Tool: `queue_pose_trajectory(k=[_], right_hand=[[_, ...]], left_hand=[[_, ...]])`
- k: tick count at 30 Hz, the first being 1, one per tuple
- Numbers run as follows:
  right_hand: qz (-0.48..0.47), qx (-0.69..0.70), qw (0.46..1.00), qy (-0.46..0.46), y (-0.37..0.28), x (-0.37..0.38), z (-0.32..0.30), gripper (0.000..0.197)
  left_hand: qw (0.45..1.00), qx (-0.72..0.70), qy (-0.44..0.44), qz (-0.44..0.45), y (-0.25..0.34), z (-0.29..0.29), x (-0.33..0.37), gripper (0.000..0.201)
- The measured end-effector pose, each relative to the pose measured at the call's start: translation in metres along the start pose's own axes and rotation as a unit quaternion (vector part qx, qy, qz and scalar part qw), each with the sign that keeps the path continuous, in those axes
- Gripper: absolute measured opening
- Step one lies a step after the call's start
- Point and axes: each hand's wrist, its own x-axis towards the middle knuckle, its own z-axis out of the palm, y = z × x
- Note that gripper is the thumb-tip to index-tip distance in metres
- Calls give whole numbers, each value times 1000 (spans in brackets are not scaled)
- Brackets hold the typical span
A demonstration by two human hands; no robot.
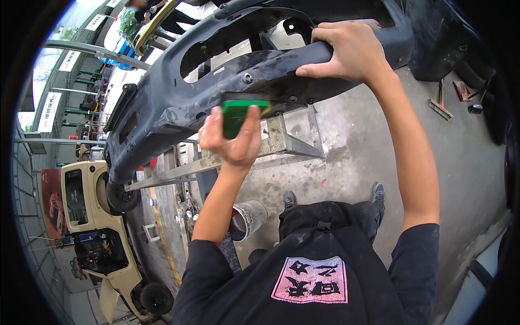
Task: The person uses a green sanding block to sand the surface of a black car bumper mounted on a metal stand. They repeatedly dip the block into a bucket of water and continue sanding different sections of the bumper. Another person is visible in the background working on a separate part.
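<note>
A large dark grey car bumper (162,89) stretches across the upper middle, its surface patchy with dull, scuffed marks. My left hand (234,142) grips a green sanding block (237,115) with a dark far side, held up against the lower edge of the bumper. The block is a little blurred. Whether its whole face touches the plastic is hidden. Further right, my right hand (349,51) is wrapped over the bumper's bar beside a large opening, thumb on the near side and fingers over the top.
Under the bumper stands a metal frame (303,147). A dirty bucket (250,218) sits on the floor near my feet. A brush (440,108) lies at the right. At the left is a beige vehicle (97,197) with an open door. Another person (172,17) is at the far top.
</note>
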Motion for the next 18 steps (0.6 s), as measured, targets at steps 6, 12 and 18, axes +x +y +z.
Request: queue_pose_trajectory(k=[6,12,18], right_hand=[[1,-2,1000,4,0,0,1,70],[-8,-14,1000,12,0,-3,1,68],[4,6,1000,5,1,-1,-2,69]], left_hand=[[999,17,-18,29,-8,-2,6,40],[1000,-23,-12,-6,-1,-4,8,45],[999,2,-14,42,-3,-1,11,54]])
